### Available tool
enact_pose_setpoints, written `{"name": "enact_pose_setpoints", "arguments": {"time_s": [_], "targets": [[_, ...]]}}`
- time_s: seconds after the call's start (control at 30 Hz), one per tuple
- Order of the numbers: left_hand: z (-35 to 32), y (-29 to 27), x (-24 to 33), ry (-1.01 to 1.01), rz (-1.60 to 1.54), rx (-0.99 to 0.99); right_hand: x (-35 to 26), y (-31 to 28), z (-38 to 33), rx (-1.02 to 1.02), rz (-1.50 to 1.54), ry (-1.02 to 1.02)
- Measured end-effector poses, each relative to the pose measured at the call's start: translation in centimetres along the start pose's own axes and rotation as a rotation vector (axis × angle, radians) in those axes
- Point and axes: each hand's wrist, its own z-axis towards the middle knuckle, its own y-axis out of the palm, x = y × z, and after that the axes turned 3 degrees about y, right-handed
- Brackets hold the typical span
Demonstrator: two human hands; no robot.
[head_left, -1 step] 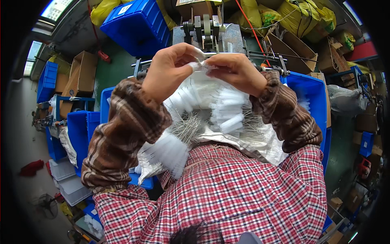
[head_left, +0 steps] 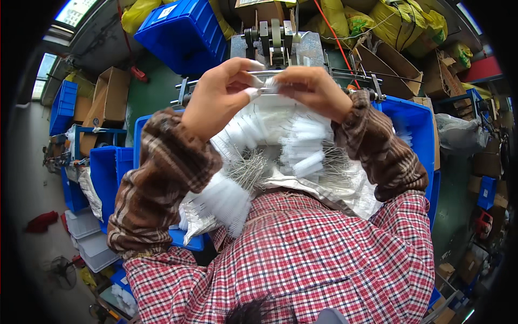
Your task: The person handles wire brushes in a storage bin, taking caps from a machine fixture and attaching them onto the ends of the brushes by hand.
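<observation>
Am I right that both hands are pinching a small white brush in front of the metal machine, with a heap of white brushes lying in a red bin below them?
Not quite: the bin is blue, not red, as the head view shows. The rest holds: the left hand and right hand pinch a small white brush in front of the metal machine, above the heap of white brushes.

Blue plastic bins (head_left: pixel 186 32), brown cardboard boxes (head_left: pixel 108 100) and yellow sacks (head_left: pixel 399 21) crowd the green floor (head_left: pixel 151 92).
</observation>
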Motion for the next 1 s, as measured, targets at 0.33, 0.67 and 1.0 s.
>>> {"name": "enact_pose_setpoints", "arguments": {"time_s": [0.33, 0.67, 1.0], "targets": [[-10.0, -4.5, -2.5, -0.094, 0.687, 0.119, 12.6, -3.2, 4.1, 0.243, -1.129, 0.012], [-12.6, -5.6, -3.3, -0.117, 0.941, 0.141, 13.5, -3.5, 4.3, 0.238, -1.084, -0.017], [-13.7, -6.6, -3.7, -0.265, 0.836, 0.140, 13.6, -3.6, 4.5, 0.174, -0.998, -0.024]]}}
